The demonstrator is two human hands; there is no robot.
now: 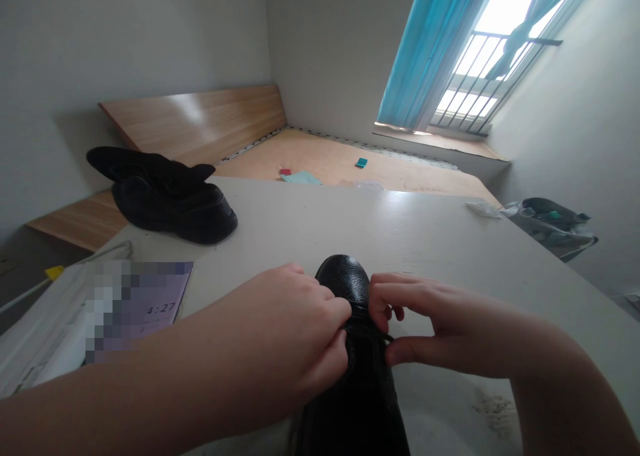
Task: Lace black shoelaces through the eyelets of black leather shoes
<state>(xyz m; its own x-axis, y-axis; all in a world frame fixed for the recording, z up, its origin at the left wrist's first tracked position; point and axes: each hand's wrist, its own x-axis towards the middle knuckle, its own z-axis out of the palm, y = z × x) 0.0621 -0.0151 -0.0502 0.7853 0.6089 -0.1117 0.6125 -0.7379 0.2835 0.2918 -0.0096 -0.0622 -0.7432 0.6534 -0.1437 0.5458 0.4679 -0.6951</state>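
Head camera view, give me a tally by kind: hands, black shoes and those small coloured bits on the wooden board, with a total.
Hands: 2, the left hand and the right hand
Black leather shoe between them: 1
Black shoe heap on the white table: 1, one shoe or two, cannot tell
Small pieces on the wooden board: 3, a red piece, a pale blue sheet, a teal piece
Total: 7

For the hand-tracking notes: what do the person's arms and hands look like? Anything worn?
The left arm and right arm are bare, with no sleeves in view. The left hand and right hand have no gloves, and the visible fingers show no rings. No watch, cables or markers appear on either arm.
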